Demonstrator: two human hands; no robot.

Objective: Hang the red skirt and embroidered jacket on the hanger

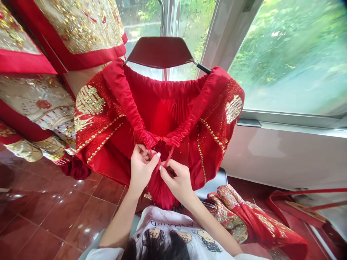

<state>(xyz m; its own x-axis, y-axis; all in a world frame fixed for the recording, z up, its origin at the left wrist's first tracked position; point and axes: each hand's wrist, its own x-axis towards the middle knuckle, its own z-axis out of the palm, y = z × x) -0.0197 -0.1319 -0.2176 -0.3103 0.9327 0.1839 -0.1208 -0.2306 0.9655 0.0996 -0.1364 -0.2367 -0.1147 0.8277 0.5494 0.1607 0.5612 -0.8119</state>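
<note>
A red skirt (162, 103) with gold sequin motifs and a gathered elastic waistband is stretched over the back of a chair (159, 52). Its waist opening faces me, and a thin red drawstring (169, 156) comes out at the front of the band. My left hand (142, 166) is closed, pinching the drawstring between thumb and fingers just below the waistband. Close beside it, my right hand (177, 177) pinches the other part of the same string. Both fingertips nearly meet; whether the string is knotted there I cannot make out.
Beaded cream and gold garments with red borders (81, 32) hang at the left. A red and gold embroidered cloth (252, 216) lies at the lower right, near a red frame (282, 202). Windows (295, 57) stand behind, above a pale wall. The floor (62, 209) is reddish tile.
</note>
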